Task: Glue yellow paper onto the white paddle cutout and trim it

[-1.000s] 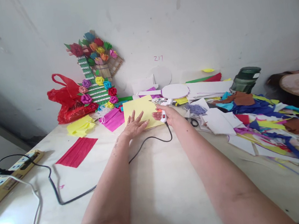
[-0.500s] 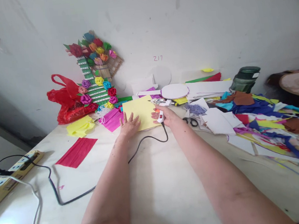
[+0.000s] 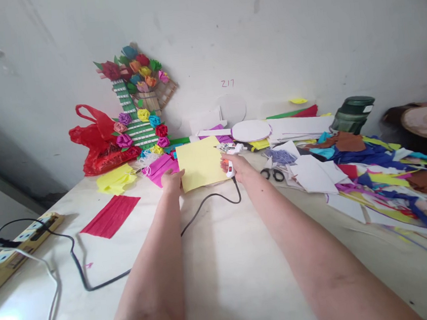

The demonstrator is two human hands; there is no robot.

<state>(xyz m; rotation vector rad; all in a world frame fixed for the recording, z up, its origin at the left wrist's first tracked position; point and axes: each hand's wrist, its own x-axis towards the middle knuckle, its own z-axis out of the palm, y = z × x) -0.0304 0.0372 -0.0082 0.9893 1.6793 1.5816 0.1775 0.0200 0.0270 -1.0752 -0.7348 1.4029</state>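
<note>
A square yellow sheet (image 3: 200, 164) sits in the middle of the table toward the wall. My left hand (image 3: 171, 179) pinches its left edge, with the fingers partly hidden beneath. At the sheet's right edge, my right hand (image 3: 239, 166) is closed around a white glue gun (image 3: 231, 170) with a red switch. The gun's nozzle points left over the sheet's upper right corner, and a black cord (image 3: 217, 195) runs from its handle. Magenta paper (image 3: 159, 170) lies just left of the sheet.
Black scissors (image 3: 272, 175) lie right of my right hand, beside a heap of coloured scraps (image 3: 377, 158). A green bottle (image 3: 350, 116) stands behind them. Paper flowers (image 3: 139, 71) and a red bag (image 3: 99, 141) are at back left. A power strip (image 3: 20, 246) sits at far left.
My left hand has gone from lying flat and spread on the yellow sheet to holding its left edge. My right hand keeps the glue gun in nearly the same place.
</note>
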